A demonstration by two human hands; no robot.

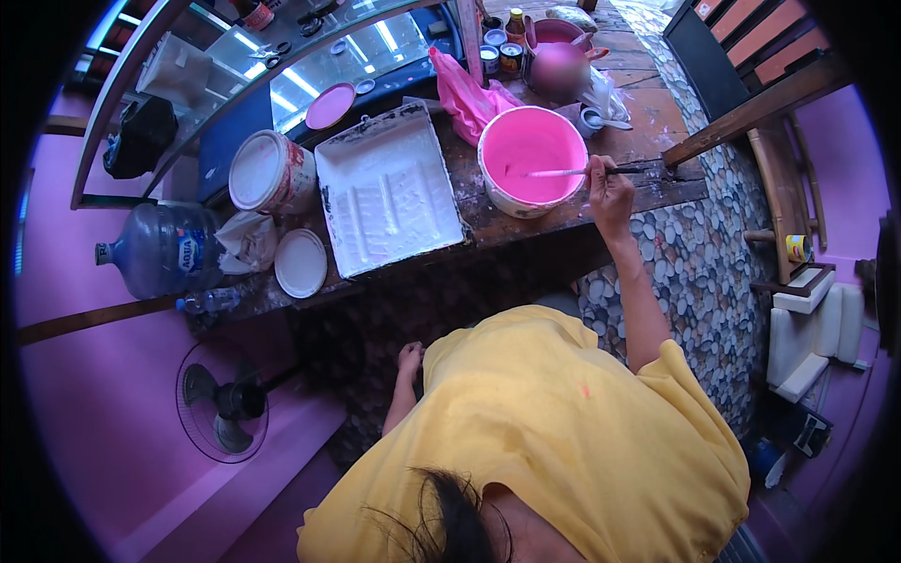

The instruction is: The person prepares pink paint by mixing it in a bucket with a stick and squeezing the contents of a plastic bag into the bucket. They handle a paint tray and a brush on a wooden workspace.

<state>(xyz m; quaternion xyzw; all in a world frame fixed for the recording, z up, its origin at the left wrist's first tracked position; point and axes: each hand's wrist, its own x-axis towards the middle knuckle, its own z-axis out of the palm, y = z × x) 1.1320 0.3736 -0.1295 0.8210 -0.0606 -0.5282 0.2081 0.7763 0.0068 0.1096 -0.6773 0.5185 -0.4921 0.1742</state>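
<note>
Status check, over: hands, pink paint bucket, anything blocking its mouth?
Right hand gripping thin stick, reaching into bucket. Left hand low beside yellow shirt. Bucket open, pink paint inside. Only the stick crosses its mouth.

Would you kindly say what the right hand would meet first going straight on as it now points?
The white paint bucket, most likely at its right rim; depth is unclear, so the right hand might pass above it.

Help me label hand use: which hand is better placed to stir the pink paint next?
Right hand, most likely: its grip holds the stick, which extends over the pink paint in the white bucket. The left hand is low beside the yellow shirt, farther away.
</note>
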